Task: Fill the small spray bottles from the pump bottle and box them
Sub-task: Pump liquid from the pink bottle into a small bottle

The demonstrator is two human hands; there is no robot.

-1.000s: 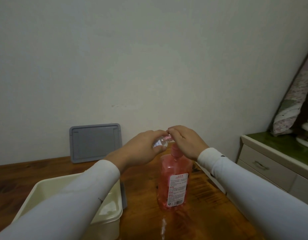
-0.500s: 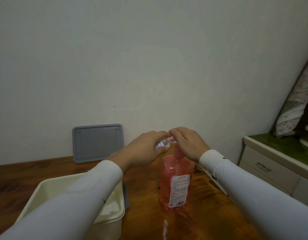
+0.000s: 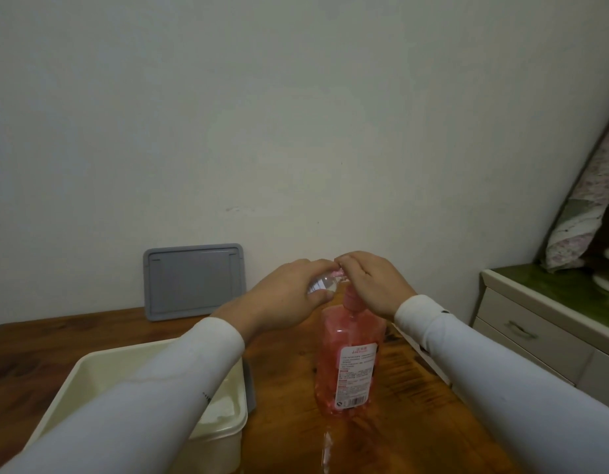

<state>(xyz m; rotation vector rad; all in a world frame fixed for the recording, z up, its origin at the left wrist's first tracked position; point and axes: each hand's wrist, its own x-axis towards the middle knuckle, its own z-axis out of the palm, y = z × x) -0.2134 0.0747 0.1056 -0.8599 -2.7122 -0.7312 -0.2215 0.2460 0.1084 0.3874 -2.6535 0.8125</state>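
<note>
— Nothing much has shifted since the earlier frames: both hands stay over the pump, and only the view has drifted a little.

— Nearest?

— A cream box [image 3: 90, 371] on the table [image 3: 289, 381], under the left sleeve, with a grey edge showing beside it. Just right of it stands the pink pump bottle [image 3: 351, 357], upright.

— And the step in hand?

— Filling, I judge. The left hand [image 3: 289, 299] has its fingers curled round a small clear spray bottle [image 3: 321, 283], tilted with its mouth toward the pump head. The right hand [image 3: 371, 285] lies arched over that head, fingers bent down on it; the spout itself is hidden.

— Next?

— Probably a steady press while the mouth stays lined up, then capping and boxing.

— Behind?

— A grey lid [image 3: 193, 280] leaning against the wall.
</note>
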